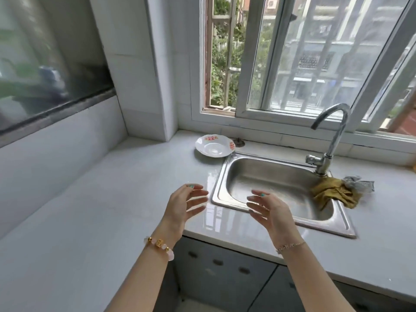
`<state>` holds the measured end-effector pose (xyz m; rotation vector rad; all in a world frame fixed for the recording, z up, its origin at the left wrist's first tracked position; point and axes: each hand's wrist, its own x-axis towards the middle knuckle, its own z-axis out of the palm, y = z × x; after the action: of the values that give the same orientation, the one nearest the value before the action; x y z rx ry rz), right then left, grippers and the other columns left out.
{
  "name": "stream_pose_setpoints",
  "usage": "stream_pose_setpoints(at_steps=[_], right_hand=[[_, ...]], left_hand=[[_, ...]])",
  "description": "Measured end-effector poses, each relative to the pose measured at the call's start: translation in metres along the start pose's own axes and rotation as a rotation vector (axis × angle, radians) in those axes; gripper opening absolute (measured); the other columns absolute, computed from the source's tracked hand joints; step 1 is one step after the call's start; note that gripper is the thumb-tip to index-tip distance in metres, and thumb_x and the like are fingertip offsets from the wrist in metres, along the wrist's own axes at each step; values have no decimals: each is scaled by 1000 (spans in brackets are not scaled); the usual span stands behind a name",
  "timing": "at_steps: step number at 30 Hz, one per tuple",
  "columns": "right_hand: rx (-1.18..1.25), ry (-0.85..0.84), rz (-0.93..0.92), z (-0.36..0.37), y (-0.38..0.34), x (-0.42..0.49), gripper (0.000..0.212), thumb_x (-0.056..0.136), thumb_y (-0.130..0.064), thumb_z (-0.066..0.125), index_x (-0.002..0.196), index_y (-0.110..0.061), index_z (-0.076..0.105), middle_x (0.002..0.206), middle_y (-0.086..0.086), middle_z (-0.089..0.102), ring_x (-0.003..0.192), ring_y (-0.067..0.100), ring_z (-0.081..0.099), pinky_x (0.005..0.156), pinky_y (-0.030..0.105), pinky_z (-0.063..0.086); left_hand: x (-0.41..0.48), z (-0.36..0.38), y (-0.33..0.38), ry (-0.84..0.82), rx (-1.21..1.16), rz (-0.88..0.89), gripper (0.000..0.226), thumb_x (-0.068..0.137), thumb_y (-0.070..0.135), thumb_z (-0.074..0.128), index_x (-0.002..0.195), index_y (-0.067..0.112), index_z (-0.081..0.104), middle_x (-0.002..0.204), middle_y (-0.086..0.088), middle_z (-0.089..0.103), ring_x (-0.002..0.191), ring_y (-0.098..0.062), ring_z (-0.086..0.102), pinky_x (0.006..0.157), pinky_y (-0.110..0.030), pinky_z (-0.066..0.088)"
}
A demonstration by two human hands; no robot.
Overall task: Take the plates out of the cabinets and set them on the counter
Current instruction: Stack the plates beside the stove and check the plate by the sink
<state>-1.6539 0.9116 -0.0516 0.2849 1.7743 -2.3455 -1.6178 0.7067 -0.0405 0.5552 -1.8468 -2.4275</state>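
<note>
A white plate [213,146] with red markings on its rim lies on the white counter [94,199], at the back by the window and just left of the sink's far corner. My left hand [183,207] and my right hand [269,208] hover above the counter's front edge, palms turned toward each other, fingers spread and relaxed, holding nothing. Both are well short of the plate. Below the counter edge are grey cabinet doors [222,273] with dark oval handles, closed.
A steel sink [281,190] is set into the counter to the right, with a curved tap [331,140] behind it. A mustard cloth [335,194] and a grey rag [360,184] hang over its right rim. A small dark object [239,142] sits beside the plate.
</note>
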Motion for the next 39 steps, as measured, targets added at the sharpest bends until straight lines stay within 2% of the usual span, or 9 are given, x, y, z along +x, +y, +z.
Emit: stream_pose_setpoints(at_steps=[5, 10, 17, 22, 28, 32, 35, 37, 39], right_hand=[[-10, 7, 41, 24, 3, 47, 25, 95, -8, 42, 100, -6, 66, 79, 5, 70, 77, 18, 67, 70, 27, 53], [-29, -19, 54, 43, -1, 104, 25, 94, -6, 42, 93, -10, 66, 80, 5, 67, 75, 16, 64, 70, 25, 52], [-88, 2, 100, 44, -13, 211, 26, 93, -6, 42, 90, -11, 67, 82, 7, 67, 78, 19, 62, 77, 32, 49], [-113, 48, 159, 41, -7, 285, 24, 94, -8, 42, 100, -7, 65, 86, 9, 68, 75, 19, 64, 68, 27, 50], [-143, 47, 232, 47, -5, 357, 20, 93, -7, 45, 99, -13, 63, 92, 5, 65, 89, 21, 61, 89, 37, 51], [-219, 26, 222, 53, -12, 398, 28, 93, -5, 49, 119, -8, 55, 89, 4, 61, 88, 19, 58, 77, 28, 49], [-315, 34, 231, 53, -10, 426, 37, 92, -3, 49, 130, -4, 48, 93, 7, 60, 96, 23, 56, 78, 29, 49], [-359, 59, 275, 54, -6, 443, 37, 93, -4, 50, 129, -1, 48, 97, 13, 61, 92, 24, 58, 78, 32, 51], [-346, 80, 329, 56, 0, 455, 24, 91, -2, 53, 115, 1, 54, 84, 15, 62, 71, 23, 63, 70, 31, 55]], left_hand=[[43, -12, 1, 36, -38, -56, 29, 100, 21, 37, 93, 12, 63, 96, -9, 70, 96, -27, 66, 85, -39, 54], [91, -10, 6, 71, -53, -59, 28, 99, 19, 37, 91, 11, 63, 93, -8, 70, 91, -26, 66, 86, -39, 53], [176, 0, 22, 149, -45, -102, 25, 97, 16, 39, 88, 9, 62, 86, -8, 70, 84, -24, 66, 79, -35, 54], [232, 6, 23, 179, -8, -145, 25, 97, 16, 40, 88, 9, 61, 90, -9, 68, 86, -24, 64, 81, -36, 53], [292, 4, 26, 196, 66, -173, 21, 97, 20, 41, 100, 11, 60, 105, -8, 65, 96, -25, 62, 84, -38, 51], [331, -3, 31, 197, 106, -207, 22, 97, 22, 41, 100, 13, 60, 112, -9, 64, 102, -27, 60, 88, -41, 50], [358, -10, 32, 203, 111, -236, 25, 98, 24, 40, 106, 11, 60, 114, -10, 64, 105, -28, 60, 92, -43, 49], [372, -14, 31, 212, 102, -248, 27, 98, 24, 40, 109, 10, 59, 114, -10, 64, 104, -27, 61, 91, -42, 49], [381, -17, 28, 222, 101, -259, 29, 98, 24, 39, 113, 8, 58, 114, -10, 65, 104, -27, 61, 89, -41, 50]])
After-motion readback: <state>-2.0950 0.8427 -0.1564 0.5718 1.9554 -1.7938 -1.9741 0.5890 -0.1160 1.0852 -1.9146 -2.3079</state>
